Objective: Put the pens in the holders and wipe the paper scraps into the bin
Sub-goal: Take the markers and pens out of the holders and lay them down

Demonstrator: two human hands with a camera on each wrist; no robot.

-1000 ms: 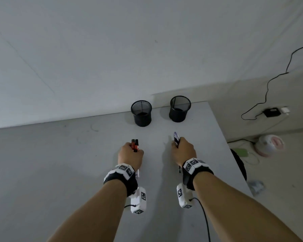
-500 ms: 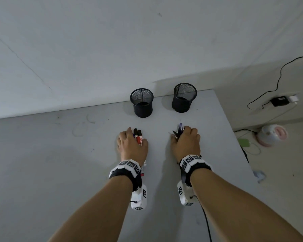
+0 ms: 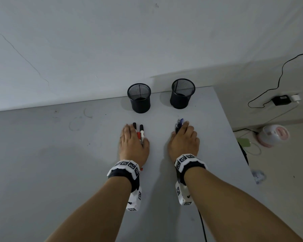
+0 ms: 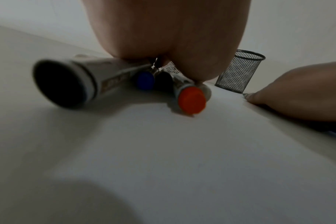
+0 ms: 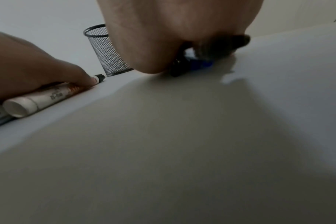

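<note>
My left hand (image 3: 133,145) and right hand (image 3: 184,141) have dropped flat, fingers straight, pinning markers (image 3: 141,132) and pens (image 3: 179,124) to the bench (image 3: 59,154); mesh holders (image 3: 139,98) unfilled.

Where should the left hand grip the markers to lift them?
Mid-barrel, coming from above. The markers lie flat and side by side on the table under the left hand, caps toward the holders, so fingers can likely curl around the bundle.

dim, flat light throughout; both wrist views blurred up close, with broad soft shadows across the foreground.
</note>
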